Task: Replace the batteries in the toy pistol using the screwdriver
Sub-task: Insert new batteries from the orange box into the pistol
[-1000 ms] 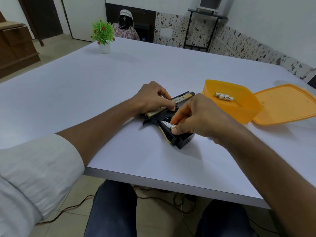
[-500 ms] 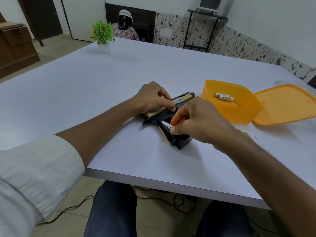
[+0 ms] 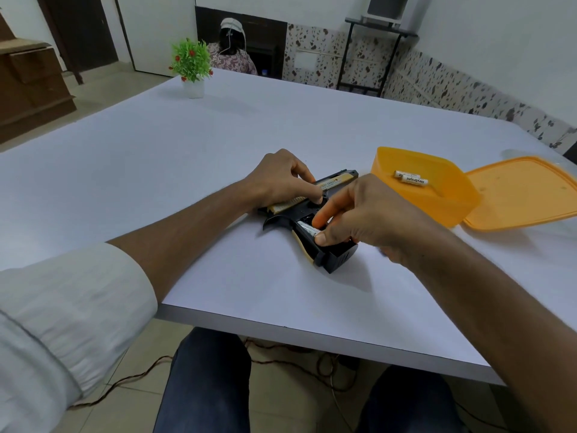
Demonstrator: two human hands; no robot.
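White table [image 3: 218, 170] fills most of the view, its near edge running above the person's knees. Orange container [image 3: 437, 207] sits right of centre, its orange lid [image 3: 524, 192] lying flat and touching it on the far right side. Small potted plant [image 3: 191, 67] stands at the far left corner, well apart from everything else.

Toy pistol [image 3: 331, 260], black with tan trim, lies on its side near the table's middle, barrel pointing far-right toward the container, grip pointing near with its battery bay open upward.

Left hand [image 3: 281, 179] rests on the slide end of the pistol, fingers curled down and pressing it to the table. Right hand [image 3: 371, 214] sits over the grip, thumb and forefinger pinching a battery [image 3: 307, 229] that lies in the open bay. Both hands touch the pistol and are just beside each other, not touching.

Two spare batteries [image 3: 411, 179] lie side by side inside the container. Screwdriver not made out
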